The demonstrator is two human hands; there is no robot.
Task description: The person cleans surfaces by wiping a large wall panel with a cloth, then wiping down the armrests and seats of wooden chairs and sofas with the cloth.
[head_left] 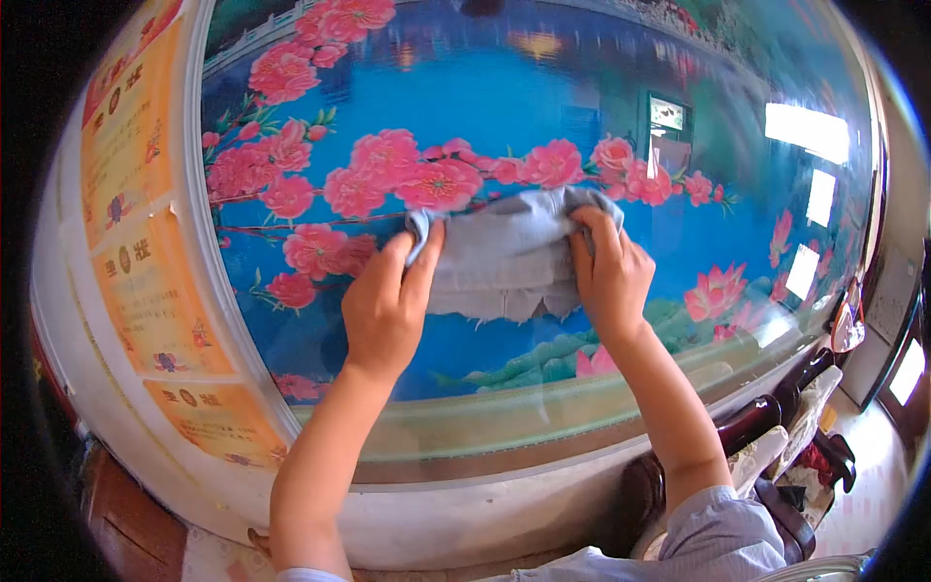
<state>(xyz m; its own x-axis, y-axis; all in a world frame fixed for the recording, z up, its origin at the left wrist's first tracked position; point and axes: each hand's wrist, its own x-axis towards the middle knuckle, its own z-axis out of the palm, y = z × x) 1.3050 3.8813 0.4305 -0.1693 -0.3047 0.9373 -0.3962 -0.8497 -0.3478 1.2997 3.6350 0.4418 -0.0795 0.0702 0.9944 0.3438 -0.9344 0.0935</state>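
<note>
A light blue-grey cloth (504, 254) with a frayed lower edge is stretched between my two hands, in front of a large glossy picture panel (465, 87) of pink flowers over blue water. My left hand (388, 306) pinches the cloth's left end, where a fold sticks up between thumb and fingers. At the cloth's right end, my right hand (613, 272) grips a bunched upper corner with the fingers bent over it. Whether the cloth touches the glossy surface or hangs just in front of it, I cannot tell.
Orange printed certificates (160, 291) line the white wall left of the panel. Dark wooden chairs with pale covers (766, 451) stand at the lower right. A brown wooden piece (126, 514) is at the lower left. Bright window reflections show on the panel's right side.
</note>
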